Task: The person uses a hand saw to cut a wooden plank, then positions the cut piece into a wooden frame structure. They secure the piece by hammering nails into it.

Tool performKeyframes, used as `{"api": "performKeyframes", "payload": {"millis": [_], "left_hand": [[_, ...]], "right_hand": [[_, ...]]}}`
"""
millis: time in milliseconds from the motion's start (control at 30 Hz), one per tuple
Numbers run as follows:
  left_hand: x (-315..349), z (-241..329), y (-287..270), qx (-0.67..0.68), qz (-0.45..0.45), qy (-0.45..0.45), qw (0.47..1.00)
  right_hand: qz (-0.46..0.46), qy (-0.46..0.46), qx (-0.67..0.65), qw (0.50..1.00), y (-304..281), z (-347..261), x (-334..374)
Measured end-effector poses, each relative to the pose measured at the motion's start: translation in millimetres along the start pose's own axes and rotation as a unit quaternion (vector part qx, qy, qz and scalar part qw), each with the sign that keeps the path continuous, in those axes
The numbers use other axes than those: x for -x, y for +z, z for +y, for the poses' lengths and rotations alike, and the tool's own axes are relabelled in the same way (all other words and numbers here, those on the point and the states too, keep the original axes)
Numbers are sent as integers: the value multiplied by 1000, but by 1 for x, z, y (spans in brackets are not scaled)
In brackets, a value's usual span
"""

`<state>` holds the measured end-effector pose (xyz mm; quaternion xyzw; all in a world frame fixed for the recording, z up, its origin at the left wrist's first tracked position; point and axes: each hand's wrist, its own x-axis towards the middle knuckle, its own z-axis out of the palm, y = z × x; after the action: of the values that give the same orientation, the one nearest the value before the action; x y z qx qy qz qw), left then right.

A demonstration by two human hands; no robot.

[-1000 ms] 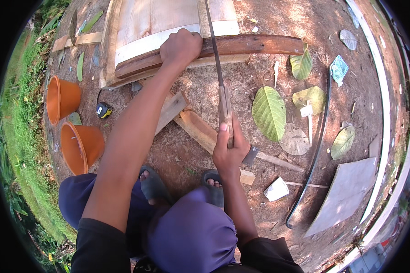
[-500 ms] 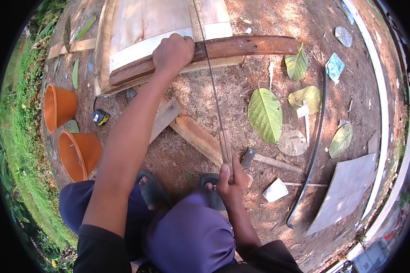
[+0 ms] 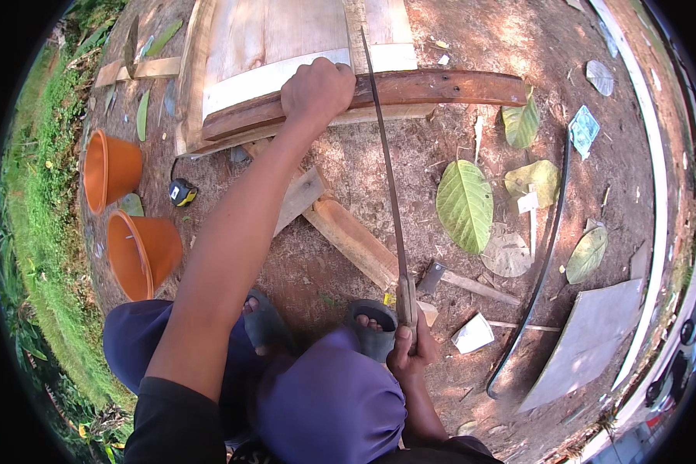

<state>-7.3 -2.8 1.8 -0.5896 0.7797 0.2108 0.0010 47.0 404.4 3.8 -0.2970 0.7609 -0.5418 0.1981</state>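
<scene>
My right hand [image 3: 413,349] is wrapped round the wooden handle of a handsaw [image 3: 387,155], low and right of my knee. The narrow dark blade points away from me and crosses a reddish-brown wooden beam [image 3: 441,87]. Left of the blade, my left hand [image 3: 317,91] is closed over the same beam and presses it down. The beam lies across the end of a pale wooden panel [image 3: 263,39] with a white strip. Its right end sticks out past the panel. Whether the blade has cut into the beam cannot be seen.
On the left stand two orange buckets [image 3: 143,251] and a tape measure [image 3: 182,192]. A timber offcut [image 3: 352,240] lies before my feet. To the right are a hammer-like tool [image 3: 472,283], large leaves [image 3: 464,205], a black hose [image 3: 545,255] and a grey board [image 3: 584,336].
My right hand has drawn the saw back toward me, so its handle sits lower. My left hand keeps its place on the beam. The whole view has shifted slightly.
</scene>
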Motion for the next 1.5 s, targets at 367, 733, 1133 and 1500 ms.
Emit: {"api": "performKeyframes", "payload": {"millis": [367, 733, 1133, 1500], "left_hand": [[3, -8, 2, 2, -1, -3, 1000], [1, 0, 2, -19, 10, 14, 1000], [1, 1, 1, 1, 4, 25, 1000], [1, 1, 7, 6, 24, 22, 999]], "right_hand": [[16, 35, 27, 999, 33, 0, -41], [6, 60, 36, 998, 67, -22, -105], [2, 82, 28, 996, 71, -24, -114], [5, 56, 44, 997, 61, -20, -102]]}}
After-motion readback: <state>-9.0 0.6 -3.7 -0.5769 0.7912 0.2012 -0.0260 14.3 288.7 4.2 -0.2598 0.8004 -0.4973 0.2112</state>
